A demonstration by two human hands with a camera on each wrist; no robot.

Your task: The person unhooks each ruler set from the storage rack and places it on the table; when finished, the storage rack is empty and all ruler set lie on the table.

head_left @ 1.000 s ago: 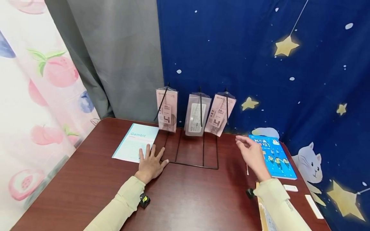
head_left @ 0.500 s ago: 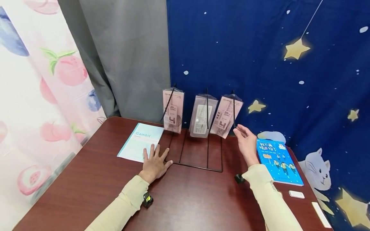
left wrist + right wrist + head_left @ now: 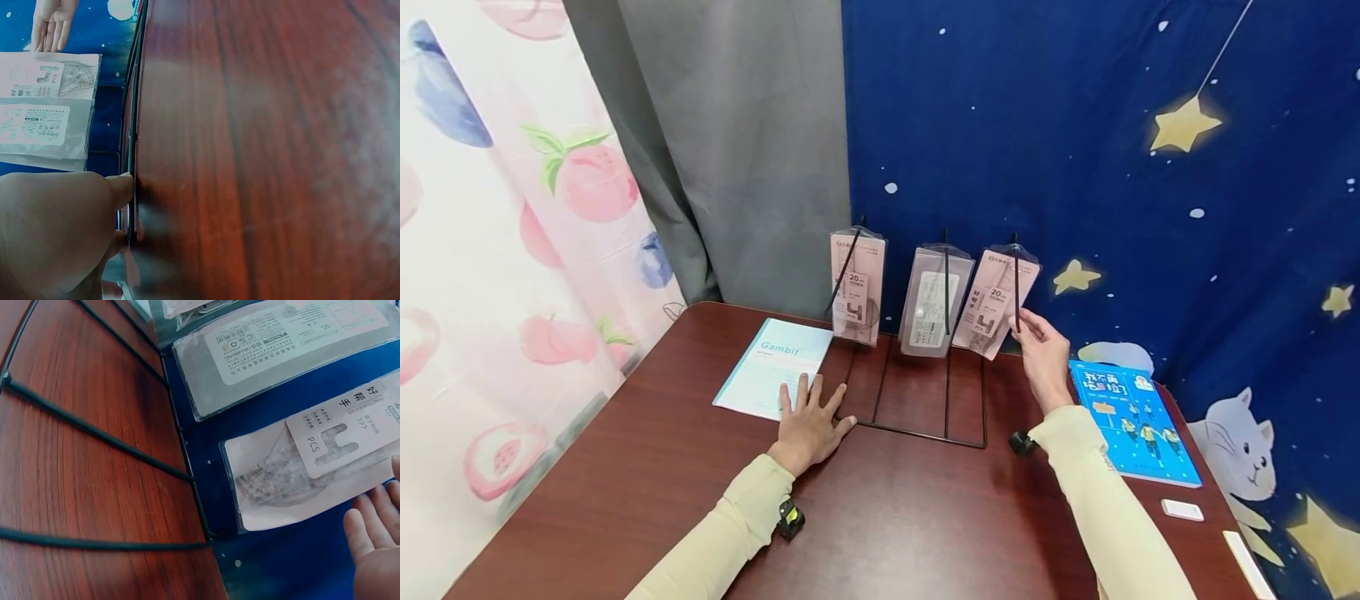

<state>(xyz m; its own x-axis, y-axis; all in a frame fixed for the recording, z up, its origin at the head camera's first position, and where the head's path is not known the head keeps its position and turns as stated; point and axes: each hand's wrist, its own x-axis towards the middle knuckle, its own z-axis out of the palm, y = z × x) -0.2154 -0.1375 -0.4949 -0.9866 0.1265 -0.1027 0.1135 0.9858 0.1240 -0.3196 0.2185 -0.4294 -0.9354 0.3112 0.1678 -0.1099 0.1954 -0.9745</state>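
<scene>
A black wire rack [image 3: 928, 435] has several hooks bearing two pink ruler-set packs, the left pack [image 3: 855, 310] and the right pack [image 3: 988, 315], with a grey-backed pack [image 3: 928, 312] showing its label between them. My left hand [image 3: 808, 429] rests with fingers spread by the rack's front left corner, fingertips over the white Gambit notebook [image 3: 775, 367]; in the left wrist view its thumb [image 3: 122, 187] lies on the wire. My right hand [image 3: 1047, 358] is at the right pack's edge, beside the hook's end. Its relaxed fingers [image 3: 369, 528] show there; whether they touch the pack is unclear.
A blue book [image 3: 1138, 425] lies at the table's right side, with a small white block [image 3: 1182, 510] and a white strip [image 3: 1249, 565] nearer the edge. Behind the brown table [image 3: 925, 525] hang a grey curtain [image 3: 760, 167] and a blue starry curtain [image 3: 1000, 125].
My right hand has moved left and up from beside the blue book to the right pack. The left hand stays in place; the head view has shifted slightly.
</scene>
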